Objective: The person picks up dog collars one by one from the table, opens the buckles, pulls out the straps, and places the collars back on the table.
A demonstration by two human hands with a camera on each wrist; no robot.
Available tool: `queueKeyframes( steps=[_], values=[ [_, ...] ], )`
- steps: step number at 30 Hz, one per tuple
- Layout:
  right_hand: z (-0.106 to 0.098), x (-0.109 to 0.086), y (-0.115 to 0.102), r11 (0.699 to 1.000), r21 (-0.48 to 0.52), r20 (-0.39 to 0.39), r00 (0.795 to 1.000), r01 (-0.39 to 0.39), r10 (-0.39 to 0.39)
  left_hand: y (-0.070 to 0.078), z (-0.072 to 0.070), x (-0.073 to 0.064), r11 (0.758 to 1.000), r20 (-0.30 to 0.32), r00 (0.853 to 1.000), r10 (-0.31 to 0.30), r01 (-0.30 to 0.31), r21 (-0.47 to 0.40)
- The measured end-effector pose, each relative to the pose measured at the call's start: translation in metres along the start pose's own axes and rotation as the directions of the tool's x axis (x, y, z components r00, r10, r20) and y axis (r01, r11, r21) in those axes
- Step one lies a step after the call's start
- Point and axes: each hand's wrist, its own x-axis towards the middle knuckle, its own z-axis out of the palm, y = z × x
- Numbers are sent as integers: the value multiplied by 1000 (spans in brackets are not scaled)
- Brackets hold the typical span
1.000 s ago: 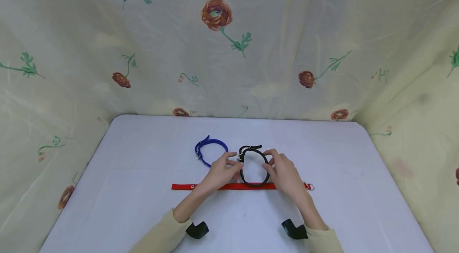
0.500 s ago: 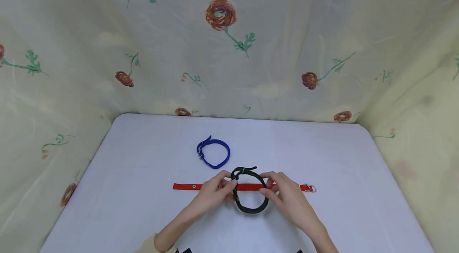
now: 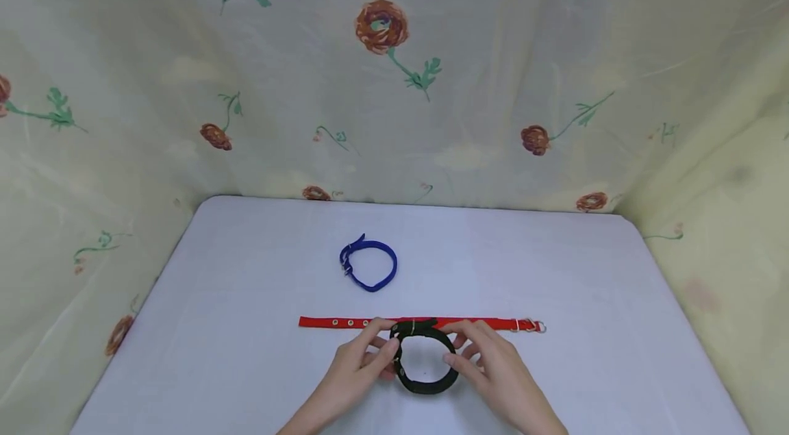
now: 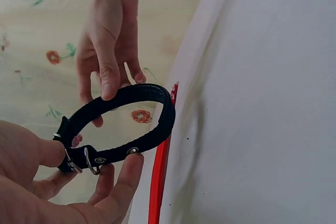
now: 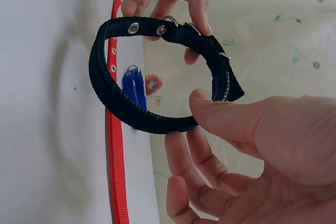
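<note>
In the head view, the black collar (image 3: pixel 425 388) is a closed ring between the two hands, over the near part of the bench (image 3: pixel 246 284). The left hand (image 3: pixel 354 363) pinches its left side, and the right hand (image 3: pixel 493 366) pinches its right side. The collar's far edge overlaps the red collar (image 3: pixel 502 323), which lies straight across the bench with eyelets (image 3: pixel 351 322) toward its left end and metal rings (image 3: pixel 529 325) at its right. Farther back lies the blue collar (image 3: pixel 372 288), closed into a loop. A flowered curtain (image 3: pixel 456 79) hangs behind.

In the left wrist view, the left hand's thumb and fingers are clamped on the black collar by its buckle (image 4: pixel 72 163) and D-ring (image 4: pixel 93 162). The right hand's thumb lies against the opposite side. The black collar seems to be held off the bench, though its height is hard to judge.

In the right wrist view, the right hand grips the plain band between thumb and fingers; the blue collar shows partly through the ring.
</note>
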Motion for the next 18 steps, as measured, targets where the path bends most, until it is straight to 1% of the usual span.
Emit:
queueKeyframes(
  steps=[4,7,9,13,16,18],
  values=[
    [2,-1,-3,999,3,7,999,-36,36,-1,1,-1,1000,-14,1000,-15,15,-5],
    [2,-1,-4,998,-8,12,998,-66,66,-1,4,-1,1000,-31,1000,-4,4,-2],
    [2,-1,-5,997,-12,14,997,-72,72,0,5,-1,1000,-51,999,8,-8,2],
    [2,-1,-6,999,-10,8,999,-52,52,1,6,-1,1000,-102,994,29,-29,1],
    [1,-1,-8,999,-8,-3,1000,-31,31,3,8,-1,999,-147,989,31,-28,23],
    [1,-1,-10,1000,1,-3,1000,-23,23,5,9,-2,999,-162,986,24,-18,36]
  ],
)
